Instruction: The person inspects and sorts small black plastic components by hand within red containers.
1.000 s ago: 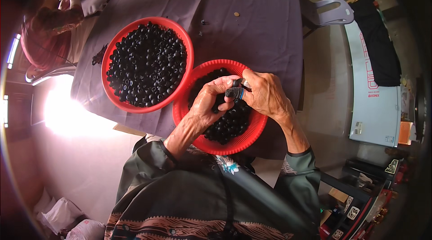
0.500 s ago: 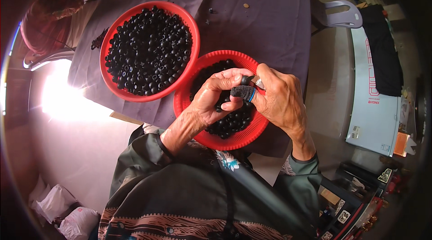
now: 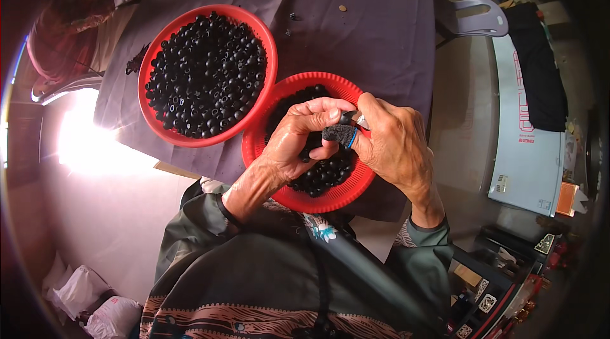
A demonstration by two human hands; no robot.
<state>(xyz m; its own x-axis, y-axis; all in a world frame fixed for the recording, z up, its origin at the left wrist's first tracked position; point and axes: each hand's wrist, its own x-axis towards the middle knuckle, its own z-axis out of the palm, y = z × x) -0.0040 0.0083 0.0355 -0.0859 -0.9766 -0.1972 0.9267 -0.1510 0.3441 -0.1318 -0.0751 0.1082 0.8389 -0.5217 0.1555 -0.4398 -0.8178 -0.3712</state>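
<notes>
Over the nearer red basket (image 3: 361, 191), my left hand (image 3: 298, 135) pinches a small black ball-shaped piece (image 3: 347, 117) between thumb and fingers. My right hand (image 3: 395, 145) is closed on a small knife, whose short metal blade (image 3: 361, 121) shows beside the piece; its handle is hidden in the hand. A dark knitted finger cover (image 3: 339, 134) with a blue edge sits on my right thumb, just under the piece. Many similar black pieces (image 3: 327, 177) lie in the basket below my hands.
A second red basket (image 3: 272, 59), heaped with hollow black pieces, stands at the upper left on the purple-grey tablecloth (image 3: 330, 34). Another person (image 3: 63, 34) sits at the far left. A grey plastic chair (image 3: 483, 18) and a long pale carton (image 3: 524, 148) are at the right.
The blade in my right hand has turned and shows more plainly against the black piece. My left hand keeps its pinch. The whole view has shifted slightly.
</notes>
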